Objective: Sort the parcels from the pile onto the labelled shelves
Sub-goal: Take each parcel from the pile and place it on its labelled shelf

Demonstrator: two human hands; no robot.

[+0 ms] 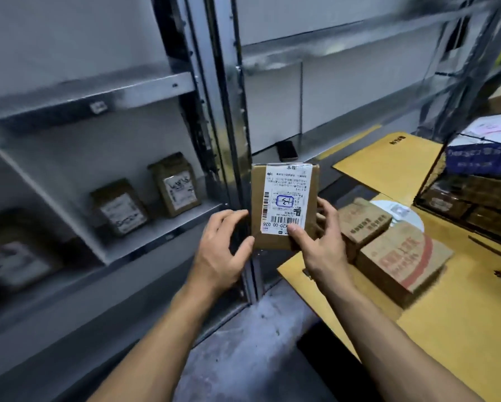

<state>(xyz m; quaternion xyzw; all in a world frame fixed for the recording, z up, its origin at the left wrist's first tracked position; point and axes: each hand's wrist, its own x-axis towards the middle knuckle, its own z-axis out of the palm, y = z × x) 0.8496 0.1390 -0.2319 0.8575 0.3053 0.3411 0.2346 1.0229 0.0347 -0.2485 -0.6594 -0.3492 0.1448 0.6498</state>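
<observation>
I hold a small brown cardboard parcel [284,206] upright in front of the shelf post, its white shipping label with a blue stamp facing me. My right hand [320,240] grips its lower right corner, thumb on the label. My left hand [224,246] touches its lower left edge with fingers partly curled. Two small labelled parcels [175,184] [118,208] lean on the metal shelf [162,232] to the left, and a third blurred one [14,256] sits further left. Two brown boxes with red print [363,221] [403,258] lie on flattened yellow cardboard [458,323] at right.
Grey metal shelving fills the left and back, with an upright post [229,117] in the middle. A dark phone [287,150] lies on the back shelf. A wire cage [472,195] of parcels stands at far right. Grey concrete floor [243,352] shows below.
</observation>
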